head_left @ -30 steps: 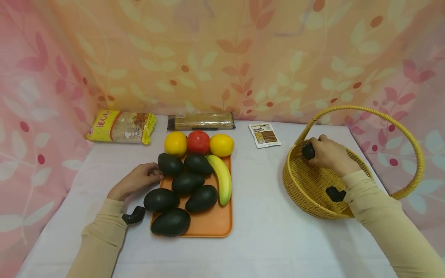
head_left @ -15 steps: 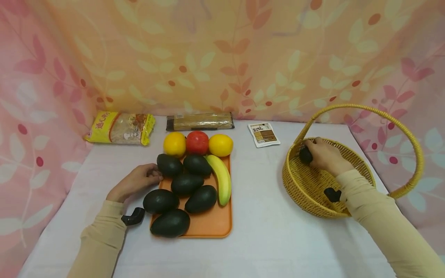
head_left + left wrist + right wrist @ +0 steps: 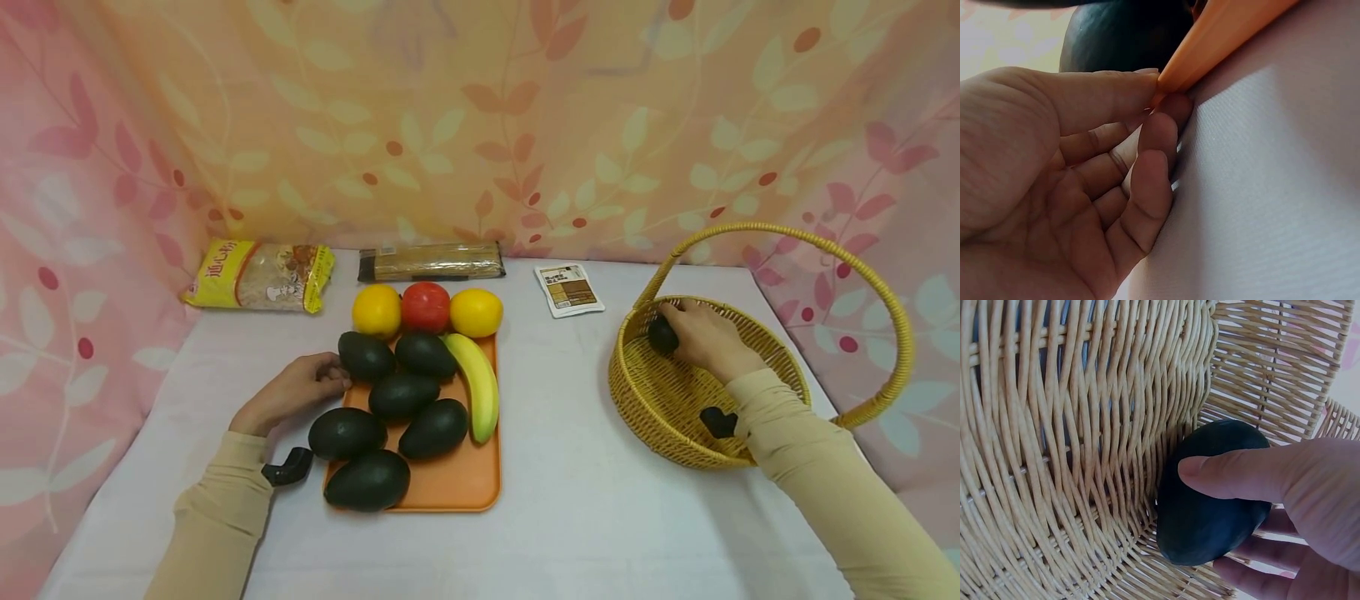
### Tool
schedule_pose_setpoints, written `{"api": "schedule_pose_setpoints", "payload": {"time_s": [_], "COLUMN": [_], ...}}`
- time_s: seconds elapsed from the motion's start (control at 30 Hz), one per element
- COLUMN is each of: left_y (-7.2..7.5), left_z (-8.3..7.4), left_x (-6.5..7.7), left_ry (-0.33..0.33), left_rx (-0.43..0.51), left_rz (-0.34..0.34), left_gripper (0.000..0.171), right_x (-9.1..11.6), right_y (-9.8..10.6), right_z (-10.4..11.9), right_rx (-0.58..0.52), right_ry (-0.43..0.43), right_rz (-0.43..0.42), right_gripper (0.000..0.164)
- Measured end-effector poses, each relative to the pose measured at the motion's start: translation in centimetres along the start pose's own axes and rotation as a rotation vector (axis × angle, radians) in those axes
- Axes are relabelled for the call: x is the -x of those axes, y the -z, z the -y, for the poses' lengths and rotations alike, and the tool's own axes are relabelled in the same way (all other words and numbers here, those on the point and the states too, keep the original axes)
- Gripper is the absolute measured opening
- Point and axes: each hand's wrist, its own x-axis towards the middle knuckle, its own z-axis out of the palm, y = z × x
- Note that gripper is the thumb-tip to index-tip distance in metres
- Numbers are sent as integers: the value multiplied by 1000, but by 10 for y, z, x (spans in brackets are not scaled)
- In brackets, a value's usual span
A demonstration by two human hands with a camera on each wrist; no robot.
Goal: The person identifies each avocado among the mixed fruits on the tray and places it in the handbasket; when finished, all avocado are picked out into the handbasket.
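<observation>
My right hand (image 3: 705,335) grips a dark avocado (image 3: 663,335) inside the wicker basket (image 3: 637,408), down by its far left wall. In the right wrist view the thumb lies across the avocado (image 3: 1210,519), the fingers curl behind it, and it sits against the woven bottom. My left hand (image 3: 296,387) pinches the left rim of the orange tray (image 3: 450,483); the left wrist view shows the thumb above the tray's edge (image 3: 1210,50) and fingertips below. Several avocados (image 3: 405,396) lie on the tray, with a banana (image 3: 477,387) along its right side.
At the tray's far end sit a red apple-like fruit (image 3: 426,307) and two yellow fruits (image 3: 476,313). Behind are a yellow bag (image 3: 262,275), a flat brown packet (image 3: 433,262) and a white sachet (image 3: 568,290). The basket's handle (image 3: 847,258) arches high over its right side.
My right hand has lowered the avocado from near the rim to deeper in the basket, slightly leftward. My left hand has stayed at the tray's rim.
</observation>
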Motion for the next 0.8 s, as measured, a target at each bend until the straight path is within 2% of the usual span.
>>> {"api": "schedule_pose_setpoints", "payload": {"time_s": [0.3, 0.47, 0.57, 0.67, 0.8], "left_y": [0, 0, 0, 0, 0], "left_z": [-2, -2, -2, -2, -2], "left_x": [1, 1, 0, 1, 1], "left_ry": [-6, -15, 3, 16, 20], "left_rx": [-1, 5, 2, -7, -14], "left_rz": [-3, 2, 2, 3, 5], "left_gripper": [26, 26, 25, 25, 27], "right_x": [4, 13, 19, 25, 31], "right_y": [6, 21, 34, 47, 60], "right_z": [4, 14, 26, 46, 80], "right_rx": [2, 9, 18, 12, -13], "right_ry": [-3, 24, 46, 91, 203], "right_rz": [-7, -81, -209, -402, -636], "right_gripper": [75, 68, 53, 39, 35]}}
